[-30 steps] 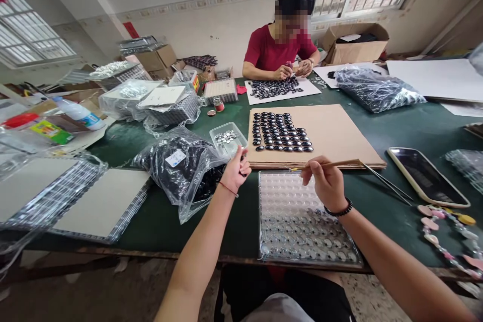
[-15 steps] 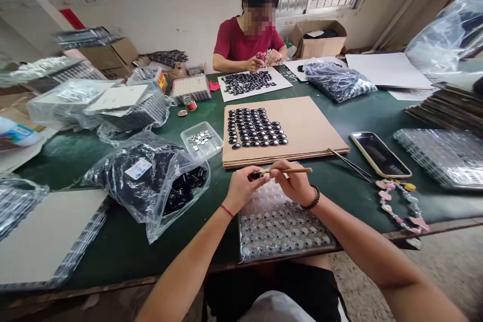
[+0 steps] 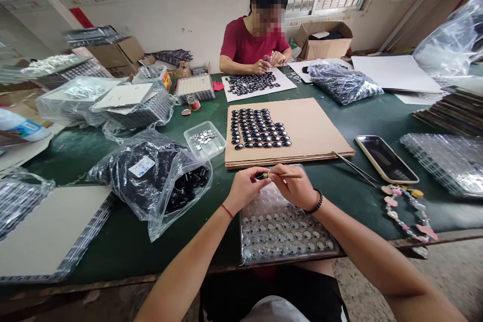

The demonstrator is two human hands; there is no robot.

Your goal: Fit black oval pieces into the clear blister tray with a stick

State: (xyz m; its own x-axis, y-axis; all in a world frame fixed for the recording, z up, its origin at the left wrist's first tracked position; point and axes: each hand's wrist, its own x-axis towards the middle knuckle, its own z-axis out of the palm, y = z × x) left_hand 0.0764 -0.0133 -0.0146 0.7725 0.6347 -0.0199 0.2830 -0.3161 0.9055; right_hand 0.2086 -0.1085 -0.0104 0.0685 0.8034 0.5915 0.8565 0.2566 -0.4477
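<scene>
The right hand (image 3: 292, 185) pinches a thin brush (image 3: 290, 176) lying nearly level, tip leftward, at the black piece (image 3: 261, 176) the left hand (image 3: 244, 188) grips.

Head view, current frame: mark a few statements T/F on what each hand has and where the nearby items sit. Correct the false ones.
1. The left hand pinches a small black piece close to the right hand. True.
2. The right hand holds the tweezers. False: it holds a thin brown stick; the tweezers lie apart from it, one end at the cardboard.
3. The phone lies on top of the cardboard. False: the phone lies on the green table, to the right of the cardboard.
4. The clear box with silvery pieces sits beside the cardboard. True.
5. The bag of black pieces is sealed shut. False: the bag is open, black pieces showing at its mouth.
</scene>
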